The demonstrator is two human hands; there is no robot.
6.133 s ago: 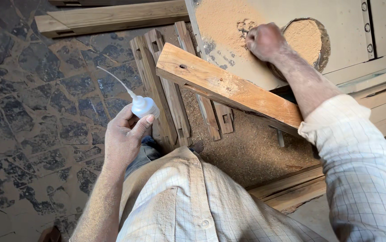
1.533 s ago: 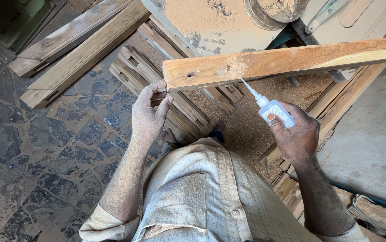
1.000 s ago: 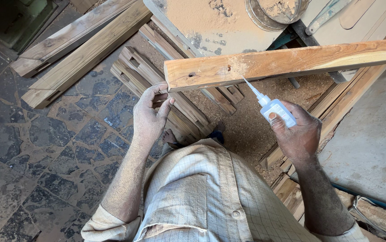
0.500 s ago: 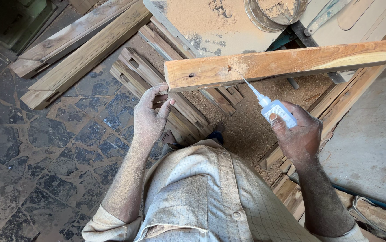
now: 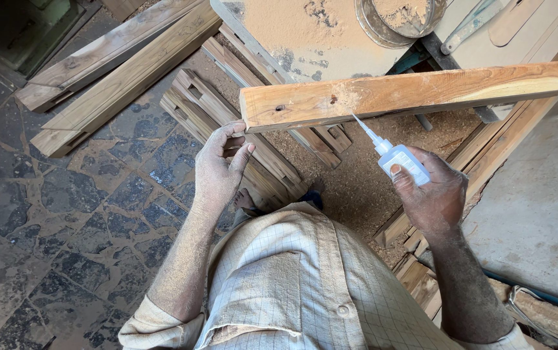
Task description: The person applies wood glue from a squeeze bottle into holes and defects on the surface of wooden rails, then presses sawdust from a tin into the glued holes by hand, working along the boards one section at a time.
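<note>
A long reddish wooden plank [image 5: 421, 94] juts out level over the floor from the right. My right hand [image 5: 431, 198] grips a small white glue bottle [image 5: 403, 162]. The bottle's thin nozzle tip touches the plank's lower edge near a sawdust-filled spot. My left hand [image 5: 217, 168], dusty and loosely curled, hovers just below the plank's left end. Its fingertips are beside the corner and nothing is held in it.
A sawdust-covered machine table [image 5: 292, 32] with a round sieve [image 5: 399, 16] stands behind the plank. Stacked slotted wood pieces [image 5: 227, 123] and two long beams [image 5: 117, 71] lie on the dark stone floor [image 5: 52, 214]. Sawdust is heaped at my feet.
Six seconds ago the bottle was in my left hand and my right hand rested on the sawdust table. Over the last second the nozzle stays at the plank and my left hand has slipped slightly off its end.
</note>
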